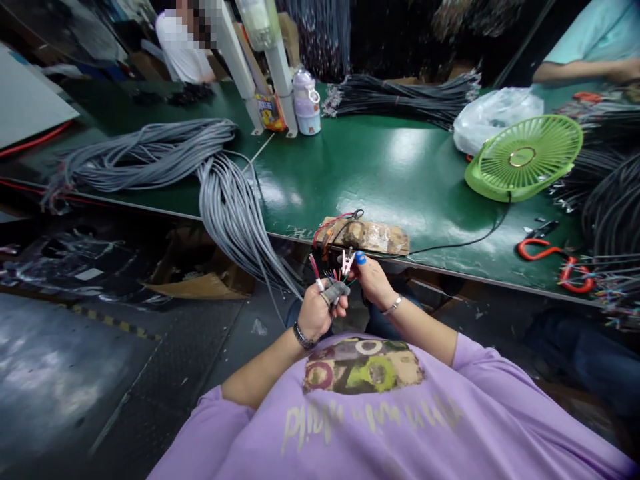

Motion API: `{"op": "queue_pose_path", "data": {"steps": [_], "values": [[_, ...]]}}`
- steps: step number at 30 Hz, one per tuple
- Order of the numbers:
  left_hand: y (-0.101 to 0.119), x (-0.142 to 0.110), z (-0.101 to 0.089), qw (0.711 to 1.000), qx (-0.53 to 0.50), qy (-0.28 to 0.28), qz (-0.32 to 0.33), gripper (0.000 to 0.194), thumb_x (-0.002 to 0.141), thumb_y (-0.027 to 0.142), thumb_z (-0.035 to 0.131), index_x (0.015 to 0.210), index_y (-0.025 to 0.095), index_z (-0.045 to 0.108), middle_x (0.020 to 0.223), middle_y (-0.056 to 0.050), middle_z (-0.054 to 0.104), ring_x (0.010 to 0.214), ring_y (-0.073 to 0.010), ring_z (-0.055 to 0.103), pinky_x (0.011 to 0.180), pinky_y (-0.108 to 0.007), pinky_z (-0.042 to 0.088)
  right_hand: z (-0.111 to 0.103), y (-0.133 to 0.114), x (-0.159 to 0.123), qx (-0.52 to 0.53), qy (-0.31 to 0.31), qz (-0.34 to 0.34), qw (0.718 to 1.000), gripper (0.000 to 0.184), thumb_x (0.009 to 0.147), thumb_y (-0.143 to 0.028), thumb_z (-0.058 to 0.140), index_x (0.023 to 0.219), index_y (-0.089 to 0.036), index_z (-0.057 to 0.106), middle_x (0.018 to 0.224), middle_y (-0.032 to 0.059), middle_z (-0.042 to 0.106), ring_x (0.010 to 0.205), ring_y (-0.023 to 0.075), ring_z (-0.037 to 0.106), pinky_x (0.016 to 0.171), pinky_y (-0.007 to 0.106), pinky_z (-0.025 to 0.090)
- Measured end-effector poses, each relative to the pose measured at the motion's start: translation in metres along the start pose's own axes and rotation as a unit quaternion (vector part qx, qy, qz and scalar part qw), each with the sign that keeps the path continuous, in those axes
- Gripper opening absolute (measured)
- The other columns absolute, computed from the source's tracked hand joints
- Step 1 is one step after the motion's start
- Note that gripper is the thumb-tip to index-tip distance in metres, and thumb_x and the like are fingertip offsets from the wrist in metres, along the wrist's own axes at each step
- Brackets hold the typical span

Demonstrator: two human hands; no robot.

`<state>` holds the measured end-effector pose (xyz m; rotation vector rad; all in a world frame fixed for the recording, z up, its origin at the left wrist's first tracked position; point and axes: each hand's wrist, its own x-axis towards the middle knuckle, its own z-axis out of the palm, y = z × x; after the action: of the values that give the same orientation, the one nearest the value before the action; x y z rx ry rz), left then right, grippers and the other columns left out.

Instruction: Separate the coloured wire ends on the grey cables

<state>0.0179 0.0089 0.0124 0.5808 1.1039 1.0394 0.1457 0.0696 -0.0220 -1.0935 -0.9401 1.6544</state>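
My left hand (316,311) is closed round the end of a grey cable (334,291), whose thin coloured wires (334,274) fan out above my fingers. My right hand (369,277) pinches a small pink-and-white clip (347,261) at those wire ends; a blue cap covers one fingertip. Both hands sit close together just below the front edge of the green table (380,167). A taped brown block (370,235) with red and black leads lies on the table edge right above my hands.
A thick bundle of grey cables (220,193) drapes off the table at left. A green fan (525,159), a white plastic bag (493,113), red-handled cutters (550,257) and black cable bundles (400,97) lie to the right and back. Other people sit at the far side.
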Motion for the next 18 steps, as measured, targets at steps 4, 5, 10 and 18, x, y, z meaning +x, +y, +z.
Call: {"op": "queue_pose_path", "data": {"steps": [4, 5, 10, 18], "values": [[-0.004, 0.003, 0.000, 1.000, 0.006, 0.001, -0.007, 0.035, 0.066, 0.045, 0.073, 0.068, 0.013, 0.059, 0.049, 0.000, 0.060, 0.034, -0.0078, 0.050, 0.033, -0.017, 0.028, 0.000, 0.003, 0.005, 0.120, -0.054, 0.093, 0.987, 0.052, 0.073, -0.068, 0.061, 0.079, -0.017, 0.065, 0.071, 0.0021, 0.061, 0.061, 0.0113, 0.051, 0.055, 0.023, 0.043], [-0.005, 0.003, 0.000, 1.000, 0.007, 0.002, -0.010, 0.035, 0.067, 0.045, 0.073, 0.067, 0.013, 0.059, 0.049, 0.000, 0.060, 0.034, -0.0079, 0.050, 0.033, -0.017, 0.028, 0.001, 0.003, 0.007, 0.156, -0.058, 0.122, 0.979, 0.049, 0.073, -0.065, 0.064, 0.082, -0.017, 0.066, 0.074, 0.0022, 0.062, 0.062, 0.0114, 0.053, 0.056, 0.023, 0.044], [-0.009, 0.007, 0.002, 1.000, 0.015, 0.003, -0.012, 0.033, 0.067, 0.043, 0.073, 0.068, 0.013, 0.058, 0.049, 0.000, 0.060, 0.034, -0.0078, 0.051, 0.033, -0.016, 0.028, 0.008, -0.001, 0.011, 0.234, -0.019, 0.150, 0.960, 0.036, 0.078, -0.051, 0.068, 0.079, -0.016, 0.066, 0.069, 0.0014, 0.063, 0.060, 0.0107, 0.054, 0.058, 0.023, 0.047], [-0.008, 0.000, -0.001, 1.000, 0.010, 0.006, -0.001, 0.032, 0.068, 0.042, 0.072, 0.069, 0.013, 0.059, 0.049, 0.000, 0.060, 0.034, -0.0077, 0.051, 0.033, -0.016, 0.029, 0.003, -0.009, 0.004, 0.250, -0.044, 0.211, 0.944, 0.046, 0.085, -0.061, 0.051, 0.085, -0.017, 0.064, 0.074, 0.0027, 0.064, 0.062, 0.0119, 0.057, 0.055, 0.023, 0.046]]}}
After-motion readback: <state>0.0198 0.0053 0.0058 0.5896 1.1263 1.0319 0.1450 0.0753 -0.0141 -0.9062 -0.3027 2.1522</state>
